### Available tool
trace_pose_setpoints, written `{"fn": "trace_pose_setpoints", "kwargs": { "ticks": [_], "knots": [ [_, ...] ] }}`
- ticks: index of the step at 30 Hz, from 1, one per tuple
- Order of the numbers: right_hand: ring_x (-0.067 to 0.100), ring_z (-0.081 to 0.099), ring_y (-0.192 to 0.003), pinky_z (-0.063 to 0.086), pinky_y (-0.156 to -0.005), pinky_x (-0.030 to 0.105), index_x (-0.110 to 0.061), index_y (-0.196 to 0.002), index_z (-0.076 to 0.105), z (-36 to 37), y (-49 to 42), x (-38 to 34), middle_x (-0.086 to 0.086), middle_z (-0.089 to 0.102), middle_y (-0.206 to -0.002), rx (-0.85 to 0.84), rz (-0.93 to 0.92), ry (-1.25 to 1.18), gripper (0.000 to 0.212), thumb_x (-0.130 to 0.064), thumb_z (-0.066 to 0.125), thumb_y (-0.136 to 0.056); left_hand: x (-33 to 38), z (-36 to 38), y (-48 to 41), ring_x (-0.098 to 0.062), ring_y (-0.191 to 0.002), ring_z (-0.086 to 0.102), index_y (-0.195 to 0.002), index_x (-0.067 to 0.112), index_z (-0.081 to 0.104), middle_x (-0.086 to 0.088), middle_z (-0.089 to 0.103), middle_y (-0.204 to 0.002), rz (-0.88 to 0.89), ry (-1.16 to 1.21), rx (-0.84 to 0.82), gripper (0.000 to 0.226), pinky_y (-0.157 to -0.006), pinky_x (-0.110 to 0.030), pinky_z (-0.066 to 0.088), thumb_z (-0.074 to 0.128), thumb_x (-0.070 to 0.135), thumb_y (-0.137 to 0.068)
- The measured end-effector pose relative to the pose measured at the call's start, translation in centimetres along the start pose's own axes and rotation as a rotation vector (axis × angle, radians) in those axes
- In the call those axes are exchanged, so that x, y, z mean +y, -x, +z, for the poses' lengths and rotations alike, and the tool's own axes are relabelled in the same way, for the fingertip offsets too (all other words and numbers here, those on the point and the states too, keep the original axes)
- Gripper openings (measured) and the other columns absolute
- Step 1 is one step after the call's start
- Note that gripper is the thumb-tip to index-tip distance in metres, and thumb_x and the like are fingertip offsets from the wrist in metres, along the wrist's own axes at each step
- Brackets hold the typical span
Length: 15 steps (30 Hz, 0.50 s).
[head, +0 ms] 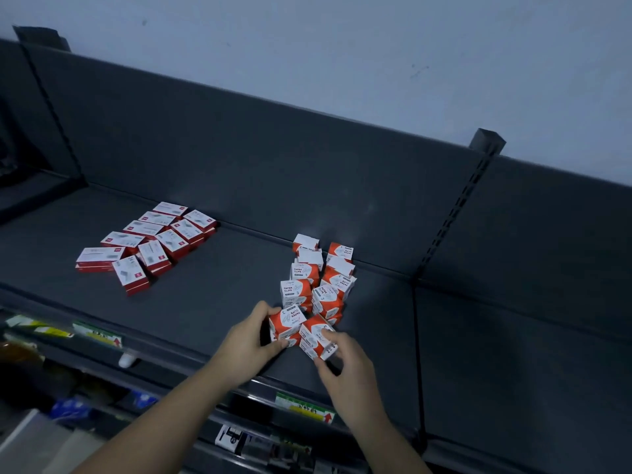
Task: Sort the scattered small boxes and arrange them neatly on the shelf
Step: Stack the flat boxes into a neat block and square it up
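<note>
Head view, lower centre of the frame: we record the left hand (251, 340) gripping a red-and-white paper-clip box (286, 321), fingers over its far side and thumb at its near edge. The right hand (347, 366) pinches a neighbouring box (316, 335), which is tilted and touches the first. Both stand at the near end of a cluster of like boxes (321, 275), set in two rough rows running toward the back panel, at centre frame on the dark shelf (212, 302). Every box is closed; we cannot see the contents, only the print "PAPER CLIPS". At centre left, well apart, lies a group of flatter boxes (147, 242) in two loose rows. Price labels (304, 407) line the shelf's front edge below the hands.
</note>
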State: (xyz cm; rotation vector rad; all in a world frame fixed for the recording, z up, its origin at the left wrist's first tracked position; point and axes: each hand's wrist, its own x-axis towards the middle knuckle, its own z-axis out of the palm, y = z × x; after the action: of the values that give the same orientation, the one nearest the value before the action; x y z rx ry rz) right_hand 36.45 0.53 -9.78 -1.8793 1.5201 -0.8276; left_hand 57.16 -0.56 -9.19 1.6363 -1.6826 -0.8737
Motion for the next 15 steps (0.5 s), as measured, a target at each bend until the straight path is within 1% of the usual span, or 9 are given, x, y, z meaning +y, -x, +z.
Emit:
{"fn": "trace_pose_setpoints", "kwargs": {
  "ticks": [3, 4, 5, 7, 9, 13, 15],
  "knots": [
    [-0.006, 0.049, -0.109, 0.039, -0.085, 0.004, -0.028, -0.123, 0.053, 0.0, -0.7, 0.0, -0.019, 0.046, -0.12, -0.009, -0.023, 0.057, 0.037, -0.02, 0.069, -0.09, -0.4, 0.0, -1.0, 0.007, -0.109, 0.057, -0.102, 0.04, 0.045, 0.029, 0.063, -0.116, -0.018, 0.073, -0.017, 0.034, -0.098, -0.035, 0.048, 0.074, 0.035, -0.084],
    [-0.006, 0.048, -0.109, 0.037, -0.083, 0.002, -0.028, -0.124, 0.052, 0.0, -0.8, -0.1, -0.018, 0.043, -0.122, -0.017, -0.026, 0.078, 0.037, -0.021, 0.068, -0.091, -0.5, 0.0, -1.2, 0.007, -0.111, 0.056, -0.104, 0.04, 0.047, 0.029, 0.062, -0.117, -0.023, 0.088, -0.014, 0.034, -0.101, -0.038, 0.046, 0.074, 0.036, -0.084],
    [-0.005, 0.047, -0.108, 0.037, -0.082, 0.003, -0.028, -0.124, 0.051, 0.1, -1.0, -0.1, -0.017, 0.04, -0.123, -0.024, -0.031, 0.103, 0.036, -0.022, 0.066, -0.092, -0.6, 0.1, -1.4, 0.007, -0.113, 0.055, -0.106, 0.041, 0.048, 0.03, 0.062, -0.117, -0.027, 0.097, -0.002, 0.035, -0.103, -0.04, 0.044, 0.074, 0.036, -0.083],
    [-0.003, 0.047, -0.106, 0.039, -0.083, 0.008, -0.029, -0.125, 0.049, 0.2, -1.1, -0.1, -0.016, 0.037, -0.124, -0.038, -0.039, 0.139, 0.035, -0.025, 0.064, -0.094, -0.9, 0.4, -1.7, 0.007, -0.115, 0.054, -0.112, 0.043, 0.049, 0.031, 0.06, -0.118, -0.035, 0.08, 0.031, 0.039, -0.106, -0.045, 0.04, 0.075, 0.038, -0.083],
    [0.0, 0.048, -0.107, 0.04, -0.082, 0.012, -0.03, -0.128, 0.047, 0.4, -1.2, 0.0, -0.014, 0.037, -0.125, -0.044, -0.033, 0.152, 0.037, -0.026, 0.062, -0.095, -1.1, 0.6, -1.9, 0.006, -0.117, 0.052, -0.117, 0.048, 0.045, 0.032, 0.059, -0.119, -0.041, 0.033, 0.046, 0.043, -0.107, -0.047, 0.038, 0.072, 0.042, -0.084],
    [0.003, 0.052, -0.11, 0.04, -0.08, 0.013, -0.03, -0.13, 0.046, 1.0, -1.0, 0.3, -0.013, 0.036, -0.126, -0.011, -0.021, 0.169, 0.039, -0.025, 0.062, -0.094, -1.1, 0.8, -1.9, 0.003, -0.119, 0.049, -0.123, 0.051, 0.038, 0.031, 0.055, -0.122, -0.032, -0.038, 0.062, 0.046, -0.107, -0.046, 0.036, 0.065, 0.048, -0.087],
    [0.005, 0.053, -0.113, 0.041, -0.083, 0.014, -0.03, -0.13, 0.049, 1.4, -1.0, 0.6, -0.011, 0.038, -0.131, 0.027, -0.035, 0.17, 0.042, -0.022, 0.065, -0.092, -1.0, 0.9, -1.9, 0.003, -0.119, 0.048, -0.124, 0.052, 0.036, 0.03, 0.054, -0.123, -0.028, -0.062, 0.071, 0.046, -0.106, -0.044, 0.034, 0.063, 0.048, -0.088]
  ]
}}
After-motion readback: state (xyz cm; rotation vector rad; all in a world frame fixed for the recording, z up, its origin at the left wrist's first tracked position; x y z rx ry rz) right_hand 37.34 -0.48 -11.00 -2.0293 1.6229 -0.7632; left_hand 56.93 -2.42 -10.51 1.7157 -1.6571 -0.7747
